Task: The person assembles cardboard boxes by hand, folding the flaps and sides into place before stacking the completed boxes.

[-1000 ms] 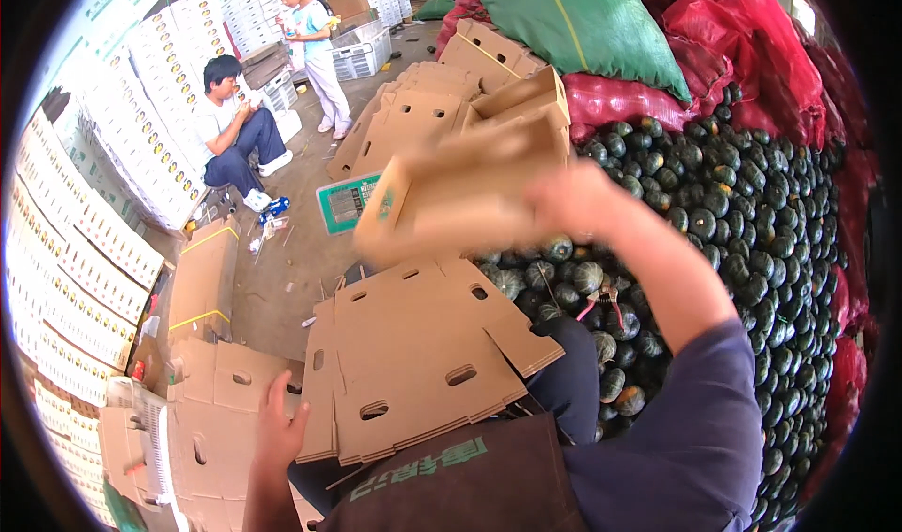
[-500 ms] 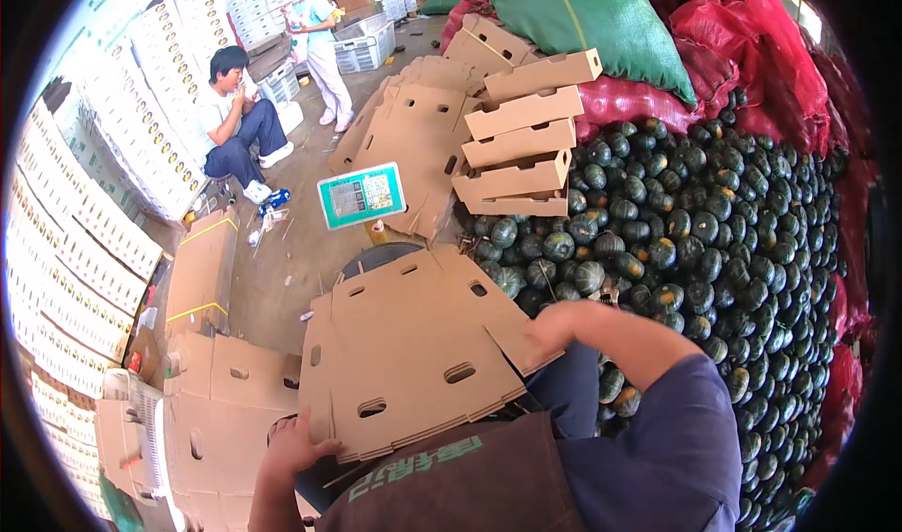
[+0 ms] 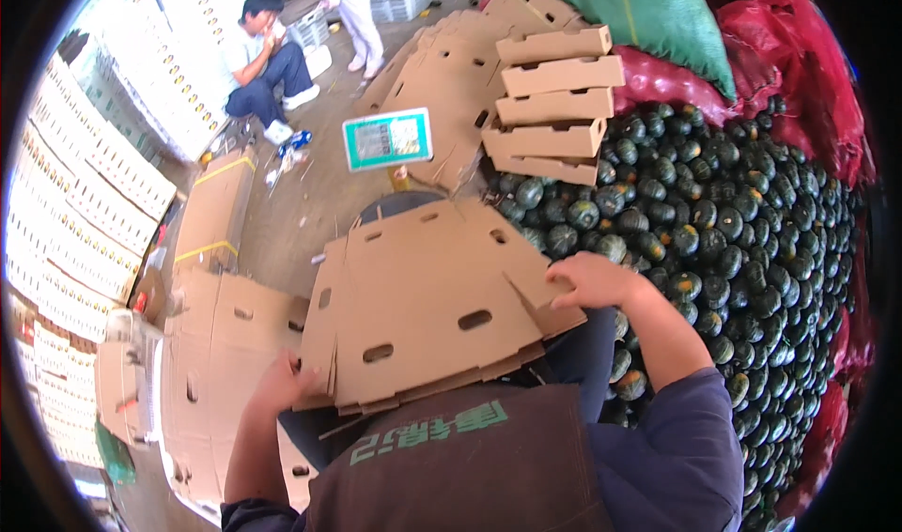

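Observation:
Across my lap lies a stack of flat brown cardboard box blanks [image 3: 423, 292], with oval hand holes and slotted flaps. My left hand [image 3: 285, 384] is closed on the stack's near left edge, thumb over a flap; motion smears its fingers a little. At the right corner flap, my right hand [image 3: 592, 280] has thumb and fingers apart, its fingertips at the cardboard's edge. The flap under it stands slightly off the sheet. A dark brown apron [image 3: 451, 466] covers my front, below the stack's near edge.
Dark green pumpkins [image 3: 723, 250] are heaped at right, below red net sacks [image 3: 789, 62] and a green sack [image 3: 648, 15]. Folded cardboard trays [image 3: 554, 105] are stacked ahead. More cardboard [image 3: 221, 363] lies at left. A seated person [image 3: 263, 62] and a standing one [image 3: 357, 15] are farther off.
The view has shifted, and the stack's near edge sits differently. My right hand has loosened from the right edge, its fingers spreading. My left hand stays at the left edge.

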Tool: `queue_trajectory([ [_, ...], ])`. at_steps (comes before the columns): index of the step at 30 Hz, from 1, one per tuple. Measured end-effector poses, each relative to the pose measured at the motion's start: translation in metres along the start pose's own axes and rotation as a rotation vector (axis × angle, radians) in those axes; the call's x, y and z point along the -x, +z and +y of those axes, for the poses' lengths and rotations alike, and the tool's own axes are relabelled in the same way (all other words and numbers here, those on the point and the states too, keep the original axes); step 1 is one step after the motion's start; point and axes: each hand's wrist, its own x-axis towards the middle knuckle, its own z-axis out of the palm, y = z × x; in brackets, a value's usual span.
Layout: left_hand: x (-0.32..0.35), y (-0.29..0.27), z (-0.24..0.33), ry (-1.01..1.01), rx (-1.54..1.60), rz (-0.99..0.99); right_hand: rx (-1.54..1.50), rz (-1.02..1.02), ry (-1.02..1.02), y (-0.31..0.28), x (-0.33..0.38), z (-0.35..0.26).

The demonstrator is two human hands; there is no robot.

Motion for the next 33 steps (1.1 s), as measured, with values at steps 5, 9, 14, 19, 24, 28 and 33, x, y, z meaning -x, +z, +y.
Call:
queue_trajectory([
  [5, 0.002, -0.016, -0.025, 0.141, 0.475, 0.035, -0.188, 0.353, -0.027, -0.019, 0.005, -0.017],
  [9, 0.018, -0.044, -0.031, 0.365, 0.258, 0.206, -0.468, 0.518, -0.004, -0.028, 0.011, -0.013],
  [14, 0.029, -0.062, -0.045, 0.802, 0.884, 0.877, -0.743, 1.015, -0.387, -0.032, 0.012, -0.003],
  [19, -0.031, -0.011, -0.016, 0.809, 1.196, 0.513, -0.784, 1.048, -0.047, 0.006, -0.033, -0.011],
  [24, 0.018, -0.008, 0.043, 0.291, 0.288, 0.696, 0.039, 0.459, -0.357, 0.026, -0.003, -0.053],
  [28, 0.035, 0.004, 0.049, 0.528, -0.286, 0.204, 0.286, -0.183, -0.415, 0.023, 0.029, -0.082],
  [33, 0.017, 0.007, 0.025, 0.38, 0.253, -0.077, 0.4, -0.025, -0.633, 0.016, 0.028, -0.065],
])
